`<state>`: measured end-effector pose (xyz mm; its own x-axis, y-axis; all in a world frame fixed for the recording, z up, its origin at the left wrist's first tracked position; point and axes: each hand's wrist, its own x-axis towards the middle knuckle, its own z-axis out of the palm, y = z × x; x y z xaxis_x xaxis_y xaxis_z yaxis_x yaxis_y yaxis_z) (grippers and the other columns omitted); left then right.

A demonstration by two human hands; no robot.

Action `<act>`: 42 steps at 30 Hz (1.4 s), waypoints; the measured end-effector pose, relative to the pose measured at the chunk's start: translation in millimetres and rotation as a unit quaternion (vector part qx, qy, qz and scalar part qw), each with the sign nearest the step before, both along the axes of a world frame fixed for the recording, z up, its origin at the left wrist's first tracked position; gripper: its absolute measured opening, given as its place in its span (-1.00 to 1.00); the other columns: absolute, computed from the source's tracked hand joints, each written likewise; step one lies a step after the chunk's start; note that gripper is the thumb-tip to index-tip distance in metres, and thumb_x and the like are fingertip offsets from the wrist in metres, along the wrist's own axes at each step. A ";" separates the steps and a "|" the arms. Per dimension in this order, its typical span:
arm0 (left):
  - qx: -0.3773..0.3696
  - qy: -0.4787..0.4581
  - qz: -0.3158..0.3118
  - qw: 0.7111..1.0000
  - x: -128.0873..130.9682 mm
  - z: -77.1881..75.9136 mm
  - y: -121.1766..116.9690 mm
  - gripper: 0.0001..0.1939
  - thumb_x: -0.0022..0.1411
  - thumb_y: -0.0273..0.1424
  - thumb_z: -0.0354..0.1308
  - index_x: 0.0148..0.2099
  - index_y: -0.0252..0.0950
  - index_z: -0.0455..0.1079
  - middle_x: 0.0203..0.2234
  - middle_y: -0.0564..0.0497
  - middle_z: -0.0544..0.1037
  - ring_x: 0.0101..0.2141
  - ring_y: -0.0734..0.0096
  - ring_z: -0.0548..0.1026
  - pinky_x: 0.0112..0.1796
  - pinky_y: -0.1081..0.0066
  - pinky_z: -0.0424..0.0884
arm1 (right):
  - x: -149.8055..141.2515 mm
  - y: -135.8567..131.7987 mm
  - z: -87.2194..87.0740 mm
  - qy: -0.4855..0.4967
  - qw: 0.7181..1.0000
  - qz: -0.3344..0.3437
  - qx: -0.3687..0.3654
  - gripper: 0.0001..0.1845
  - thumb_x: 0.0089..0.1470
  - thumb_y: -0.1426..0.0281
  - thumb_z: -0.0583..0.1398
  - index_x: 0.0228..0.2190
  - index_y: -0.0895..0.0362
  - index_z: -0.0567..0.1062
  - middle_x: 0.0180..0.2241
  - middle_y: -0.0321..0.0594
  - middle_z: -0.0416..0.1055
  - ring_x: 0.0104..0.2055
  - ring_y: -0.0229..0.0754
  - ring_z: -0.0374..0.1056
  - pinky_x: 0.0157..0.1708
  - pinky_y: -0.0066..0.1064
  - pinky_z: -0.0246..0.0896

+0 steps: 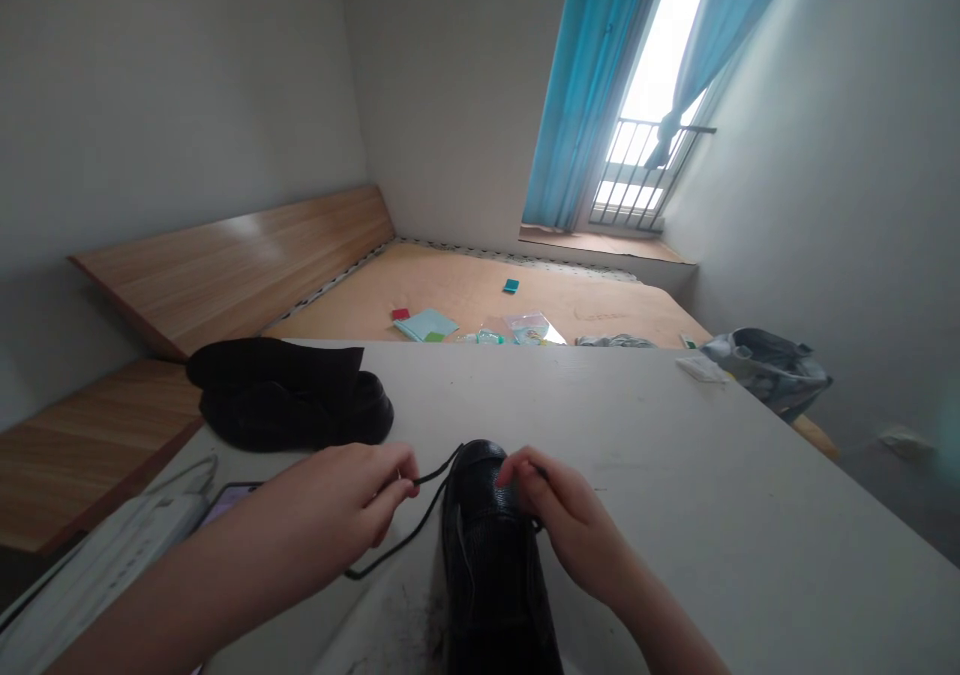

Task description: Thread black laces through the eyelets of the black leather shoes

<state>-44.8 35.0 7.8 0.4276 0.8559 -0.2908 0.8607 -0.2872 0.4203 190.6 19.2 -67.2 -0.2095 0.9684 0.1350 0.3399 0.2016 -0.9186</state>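
Note:
A black leather shoe (491, 555) stands at the table's near edge, toe pointing away from me. On its left, my left hand (375, 495) pinches a thin black shoelace (439, 473) drawn taut from the shoe. A loose length of lace loops down below that hand. My right hand (559, 505) is closed at the shoe's right side, with a bit of dark lace showing at its fingers; the fingertips hide part of the shoe's upper. Further left lies a second black shoe (292, 420), with a flat black insole (277, 360) resting on top.
The white table (645, 425) carries a white power strip (112, 555) and a phone (232, 495) partly behind my left forearm. A small white packet (701, 368) lies at the far right edge. Beyond are a bed (450, 270) with small items and a bag (776, 370).

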 end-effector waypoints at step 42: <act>0.025 0.115 -0.070 0.991 29.5 -25.5 -9.0 -0.63 0.20 -0.37 -0.12 -0.37 -0.21 0.54 -0.41 -0.11 0.64 -0.35 0.07 0.58 -0.41 0.31 0.31 | -22.5 -29.5 17.1 -0.205 0.977 0.044 0.038 -0.77 -0.18 0.51 0.17 -0.37 0.06 0.38 -0.27 -0.25 0.33 -0.13 -0.07 0.23 -0.12 -0.22 0.11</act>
